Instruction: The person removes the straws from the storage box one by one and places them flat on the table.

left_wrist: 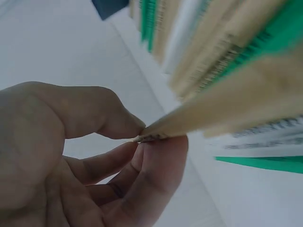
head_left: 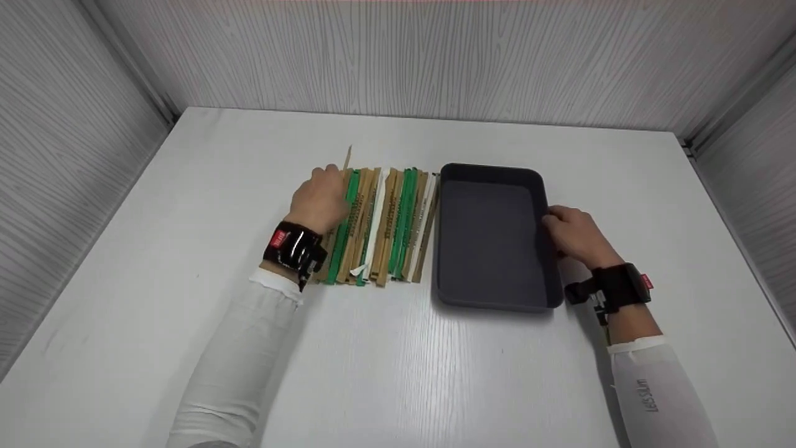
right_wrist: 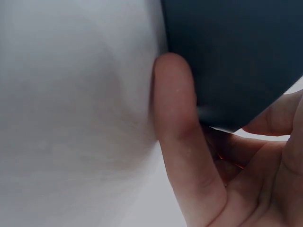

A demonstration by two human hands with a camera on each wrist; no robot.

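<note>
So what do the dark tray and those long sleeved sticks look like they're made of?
The tray looks like matte dark grey plastic: rounded corners, an even surface, no glare. The sticks appear to sit in paper sleeves, tan, green and white with small print; one bare tip looks like pale wood or bamboo.

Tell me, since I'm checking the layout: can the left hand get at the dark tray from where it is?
Probably yes. The left hand pinches a wrapped chopstick at the left end of the row of packets; the tray lies just past that row, with only the flat packets between. The right hand grips its right rim.
</note>
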